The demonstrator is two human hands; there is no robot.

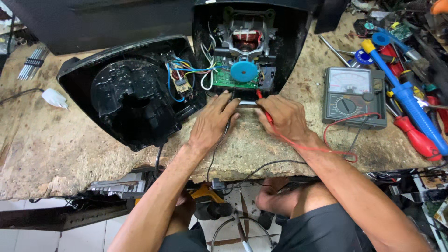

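An opened black appliance housing (291,42) lies on the workbench, showing a motor (246,35), a blue round part (243,71) and a green circuit board (228,81). My left hand (212,121) rests at the housing's front edge, holding a black probe whose lead runs under the palm. My right hand (284,116) grips a red probe (262,105), its tip near the board's lower right. The red lead (326,149) loops to an analog multimeter (353,95) on the right.
The removed black cover (126,93), with a small wired board, lies left of the housing. A white plug (55,98) sits far left. Screwdrivers and a blue solder sucker (410,100) crowd the right side. The bench's front edge runs below my forearms.
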